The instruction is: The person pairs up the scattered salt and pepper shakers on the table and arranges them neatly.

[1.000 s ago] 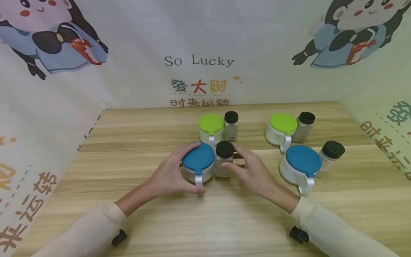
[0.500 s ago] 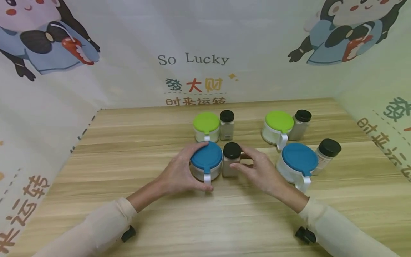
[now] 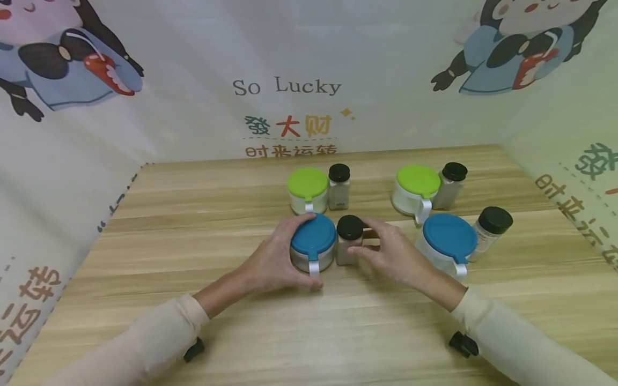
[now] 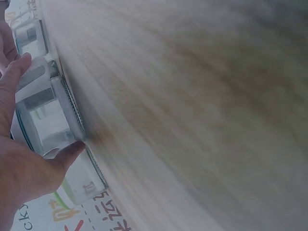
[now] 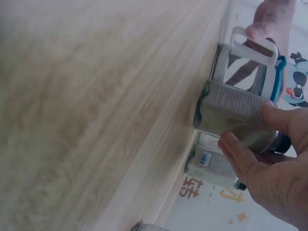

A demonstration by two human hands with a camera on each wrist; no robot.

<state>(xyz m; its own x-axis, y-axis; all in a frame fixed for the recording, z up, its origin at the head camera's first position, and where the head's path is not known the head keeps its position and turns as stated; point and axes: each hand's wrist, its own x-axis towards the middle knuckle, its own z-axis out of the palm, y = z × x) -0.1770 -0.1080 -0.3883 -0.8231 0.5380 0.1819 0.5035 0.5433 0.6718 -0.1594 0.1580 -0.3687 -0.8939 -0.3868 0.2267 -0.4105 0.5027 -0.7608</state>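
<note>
While the wooden table (image 3: 193, 225) carries four jar-and-bottle pairs, two pairs sit neatly at the left centre and two at the right look looser, so the arranging seems about half done. Left hand (image 3: 272, 262) grasps the blue-lidded jar (image 3: 313, 241). Right hand (image 3: 393, 254) pinches the black-capped bottle (image 3: 348, 239), touching that jar, before the green-lidded jar (image 3: 307, 188).

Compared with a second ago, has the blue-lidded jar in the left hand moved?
Yes. The blue-lidded jar in the left hand slid right: it sat left of the green-lidded jar behind it and now stands straight in front.
</note>
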